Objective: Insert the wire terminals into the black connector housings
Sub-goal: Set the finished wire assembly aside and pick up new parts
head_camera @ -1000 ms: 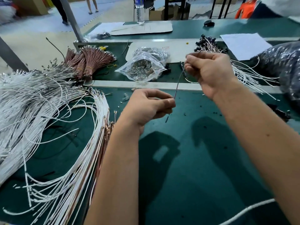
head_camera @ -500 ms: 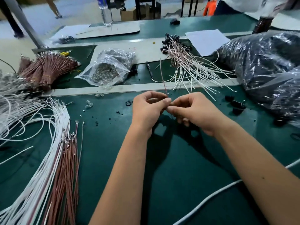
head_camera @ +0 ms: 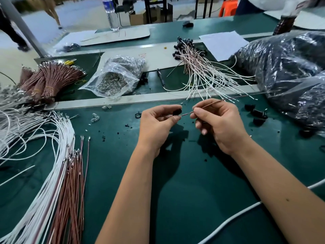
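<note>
My left hand (head_camera: pixel 157 123) pinches a small black connector housing (head_camera: pixel 177 112) between thumb and fingertips above the green table (head_camera: pixel 175 191). A thin brown wire (head_camera: pixel 209 105) runs from the housing to the right, and my right hand (head_camera: pixel 218 124) pinches it a short way from the housing. The wire's far end trails off to the upper right. Its terminal end sits at the housing, too small to see clearly. Loose black housings (head_camera: pixel 256 112) lie on the table to the right of my right hand.
White and brown wires (head_camera: pixel 66 173) lie spread along the left. A bundle of brown wires (head_camera: pixel 52 80) and a clear bag of metal terminals (head_camera: pixel 114 80) sit behind. Finished wires with housings (head_camera: pixel 198 67) lie at the back centre. A large dark plastic bag (head_camera: pixel 290 71) fills the right.
My hands came together over the table from a raised, spread position. They have now drawn slightly apart, showing the black housing in my left hand and the brown wire stretched rightward.
</note>
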